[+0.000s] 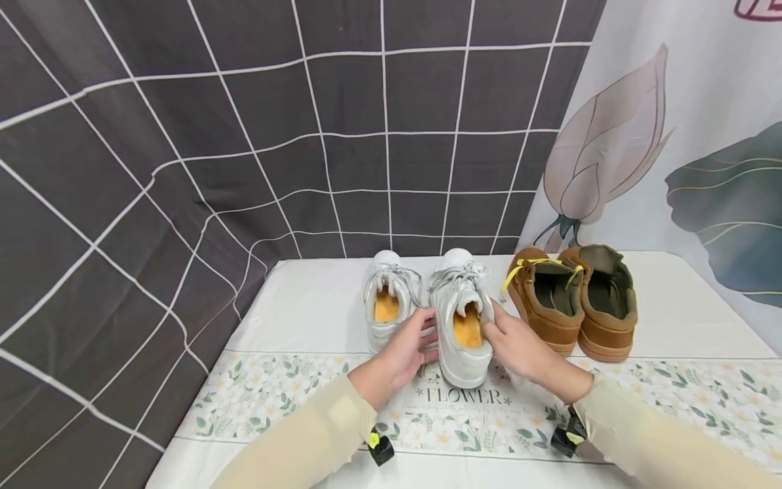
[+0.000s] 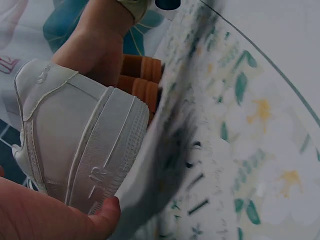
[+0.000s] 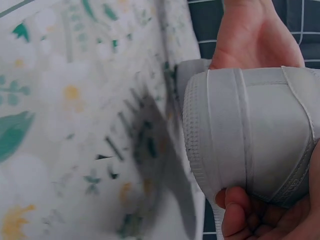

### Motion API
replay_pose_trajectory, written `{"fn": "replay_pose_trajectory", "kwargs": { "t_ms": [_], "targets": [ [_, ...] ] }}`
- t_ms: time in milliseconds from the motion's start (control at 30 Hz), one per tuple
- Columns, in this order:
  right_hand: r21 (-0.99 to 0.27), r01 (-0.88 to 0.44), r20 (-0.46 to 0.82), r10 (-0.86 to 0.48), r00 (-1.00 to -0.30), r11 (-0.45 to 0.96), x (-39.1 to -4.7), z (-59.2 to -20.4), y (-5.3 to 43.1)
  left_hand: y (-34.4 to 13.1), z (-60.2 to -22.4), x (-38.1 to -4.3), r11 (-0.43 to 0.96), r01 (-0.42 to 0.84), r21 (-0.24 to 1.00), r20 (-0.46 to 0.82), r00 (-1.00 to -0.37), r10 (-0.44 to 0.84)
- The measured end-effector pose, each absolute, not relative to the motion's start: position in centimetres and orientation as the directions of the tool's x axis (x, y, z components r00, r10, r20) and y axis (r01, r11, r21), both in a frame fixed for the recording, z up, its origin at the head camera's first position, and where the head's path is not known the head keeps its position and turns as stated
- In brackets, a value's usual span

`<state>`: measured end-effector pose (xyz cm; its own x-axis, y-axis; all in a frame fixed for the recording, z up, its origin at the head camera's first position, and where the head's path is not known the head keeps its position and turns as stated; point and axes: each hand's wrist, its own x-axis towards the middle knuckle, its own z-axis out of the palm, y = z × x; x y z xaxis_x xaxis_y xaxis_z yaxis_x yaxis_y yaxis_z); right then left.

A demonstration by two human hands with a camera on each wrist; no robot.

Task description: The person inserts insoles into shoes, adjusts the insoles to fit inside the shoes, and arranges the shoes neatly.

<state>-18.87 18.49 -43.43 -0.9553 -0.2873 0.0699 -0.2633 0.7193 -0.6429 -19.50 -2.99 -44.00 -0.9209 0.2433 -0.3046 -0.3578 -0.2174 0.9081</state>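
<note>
A white sneaker (image 1: 462, 360) with grey laces and an orange-yellow insole is between my two hands, toe pointing away. My left hand (image 1: 406, 350) holds its left side, fingers along the lower part near the sole. On the other side, my right hand (image 1: 519, 343) grips the shoe at its collar and side. The right wrist view shows curled fingers (image 3: 237, 212) against the sneaker (image 3: 225, 120). A shadow lies on the cloth beside the sole, and the shoe looks slightly raised. The matching sneaker (image 1: 379, 329) stands just left, partly behind my left hand.
A pair of brown shoes, one with yellow laces (image 1: 552, 326) and the other (image 1: 611, 339) beside it, stands to the right. A white floral cloth (image 1: 275, 387) covers the table. Behind hang a dark grid-patterned curtain (image 1: 342, 163) and a pale curtain with flower prints (image 1: 702, 95).
</note>
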Motion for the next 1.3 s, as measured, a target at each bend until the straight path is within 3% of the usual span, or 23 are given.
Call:
{"fn": "replay_pose_trajectory", "kwargs": {
  "t_ms": [667,1300],
  "targets": [
    [-0.683,-0.337,0.106,-0.368,-0.924,0.648,-19.8,-36.2,14.8,-8.0,-36.4,-18.5,-0.255,-0.237,0.938,-0.181,-0.958,0.223],
    [-0.686,-0.427,0.169,-0.443,-0.881,0.589,-23.7,-34.5,6.4,-15.7,-35.5,-20.2,-0.43,-0.138,0.892,-0.142,-0.99,0.025]
  ]
}}
